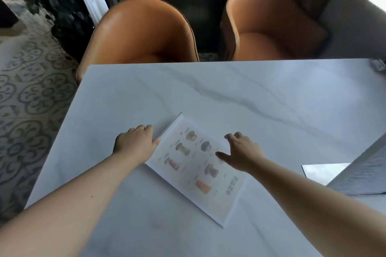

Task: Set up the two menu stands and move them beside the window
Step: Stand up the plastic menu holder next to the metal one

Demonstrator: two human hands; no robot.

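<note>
A single head-worn camera is looking forward and steeply down, close over the white worktop (229, 94), taking in its far edge, two orange chairs (142, 33) beyond, and patterned floor (31, 94) at the left.

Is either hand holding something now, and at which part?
Nothing is lifted. The left hand touches the long left edge of the flat menu stand; the right hand is spread open over its right side.

We see a white desk (229, 89) veined with grey, a white menu (196, 171) printed with brown, orange and pink pictures, two orange chairs (144, 33), and a grey floor (31, 94) patterned with dark scrolls.
</note>
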